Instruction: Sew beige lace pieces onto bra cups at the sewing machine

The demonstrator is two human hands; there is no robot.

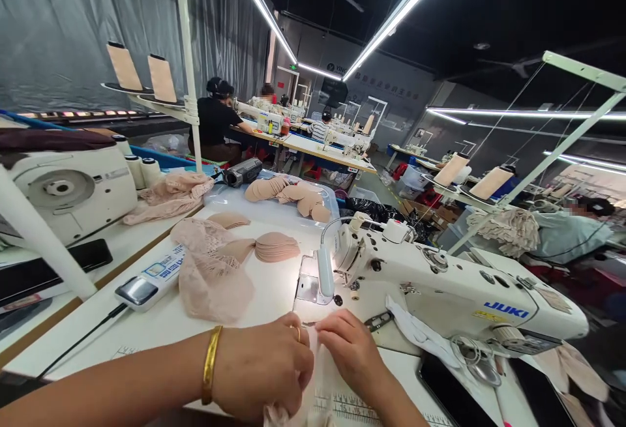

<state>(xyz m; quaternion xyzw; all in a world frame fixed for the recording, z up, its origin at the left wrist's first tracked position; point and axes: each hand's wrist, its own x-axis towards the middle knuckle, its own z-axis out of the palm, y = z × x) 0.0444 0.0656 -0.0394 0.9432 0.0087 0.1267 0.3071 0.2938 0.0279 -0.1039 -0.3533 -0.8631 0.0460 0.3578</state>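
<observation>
My left hand (267, 365), with a gold bangle (211, 365) at the wrist, is curled closed on a thin pale beige fabric (276, 416), part of which shows below the fingers. Close by on the right, my right hand (351, 352) pinches the same pale fabric, its thumb and fingers pressed together; the fingertips partly hide the cloth. Both hands are at the table's front, just before the needle area of a white JUKI sewing machine (440, 296). A small lamp (325, 272) lights its metal plate (309, 289). Beige lace fabric (215, 283) lies left of the plate.
Stacked beige pads (276, 247) lie behind the lace, and more fill a clear plastic tray (225, 200). A corded white device (147, 290) is at left. Phones (450, 391) and white cloth (423, 332) lie at right. Co-workers sit at machines farther back.
</observation>
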